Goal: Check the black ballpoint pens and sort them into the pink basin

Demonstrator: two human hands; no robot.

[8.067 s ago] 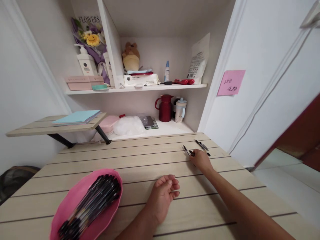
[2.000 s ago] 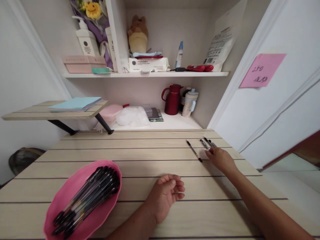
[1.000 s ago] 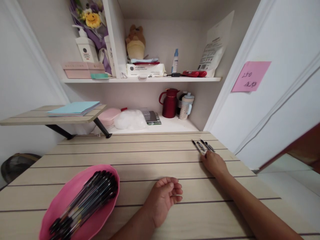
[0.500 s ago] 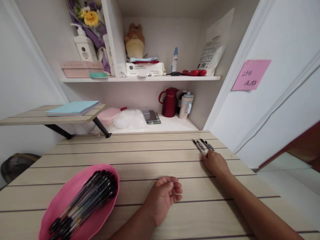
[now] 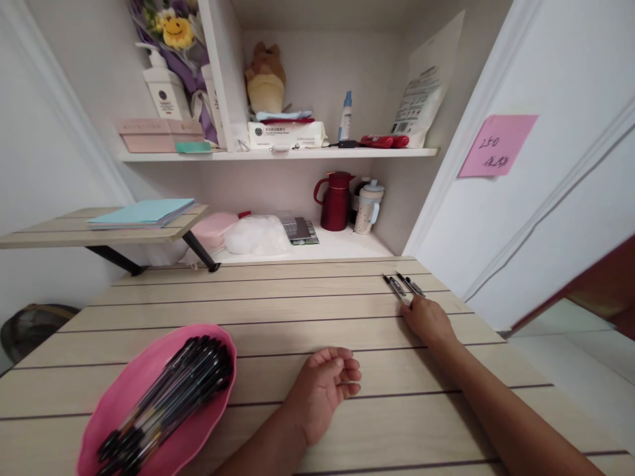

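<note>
Several black-capped pens (image 5: pixel 394 286) lie side by side at the far right of the wooden tabletop. My right hand (image 5: pixel 429 322) is closed on the near end of a pen there, its fingers bent down and partly hidden behind the back of the hand. My left hand (image 5: pixel 327 387) rests on its side at the middle front, palm inward. Its fingers are loosely curled and a little apart, with nothing in them. To its left stands a pink oval basket (image 5: pixel 106 403) holding a bundle of pens (image 5: pixel 173 393).
A small raised shelf (image 5: pixel 186 228) on black legs carries blue-covered paper (image 5: pixel 143 213) at the left. Behind the tabletop (image 5: pixel 278 311), a white cabinet holds a red jug (image 5: pixel 336 201), a cup (image 5: pixel 368 208) and a plastic bag (image 5: pixel 258 235). A pink note (image 5: pixel 497 146) hangs on the right.
Almost nothing differs. The camera view has shifted very slightly, while both hands, the basket and the pens keep their places.
</note>
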